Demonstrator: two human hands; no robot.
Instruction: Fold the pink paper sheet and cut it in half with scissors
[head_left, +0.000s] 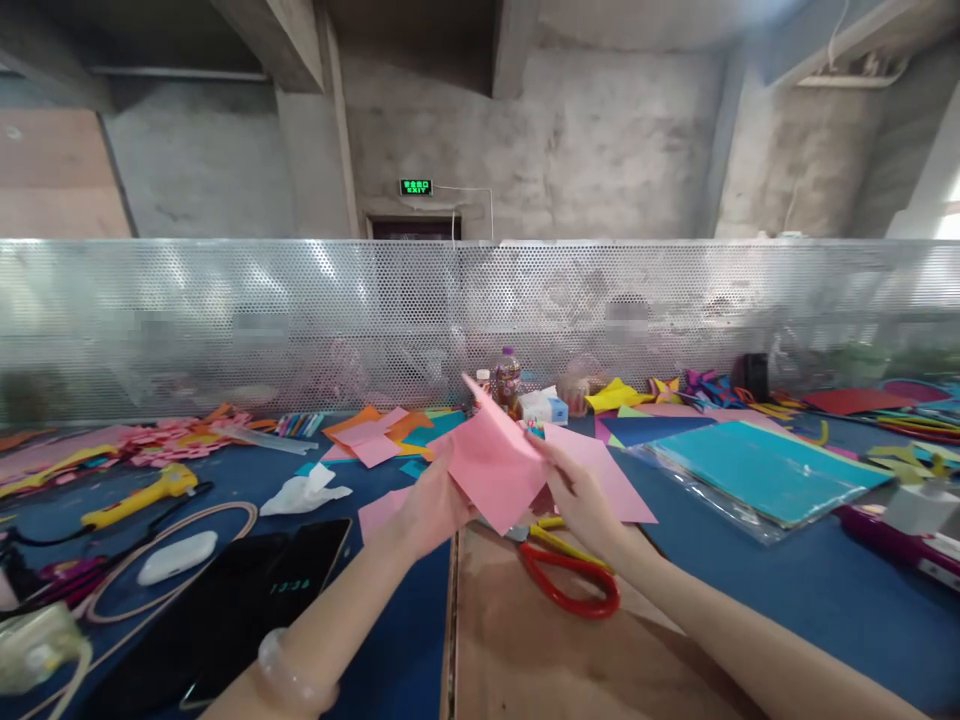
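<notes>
A pink sheet of paper (496, 462), creased and partly folded with one corner standing up, is held in the air between both hands. My left hand (439, 505) grips its left edge, fingers mostly behind the sheet. At the right edge, my right hand (574, 490) pinches the paper near a raised fold. Below them, scissors with red and yellow handles (577, 580) lie on a brown board (517, 640). Another pink sheet (607, 475) lies flat behind my right hand, and a further pink piece (381, 512) is beside my left wrist.
On the left are a black phone (307, 570), a yellow glue gun (142, 497), a crumpled tissue (304, 492) and a cable. A plastic sleeve of blue sheets (765, 465) lies right. Bottles (508, 378) and a tissue pack (545, 406) stand before a perforated metal screen (225, 320).
</notes>
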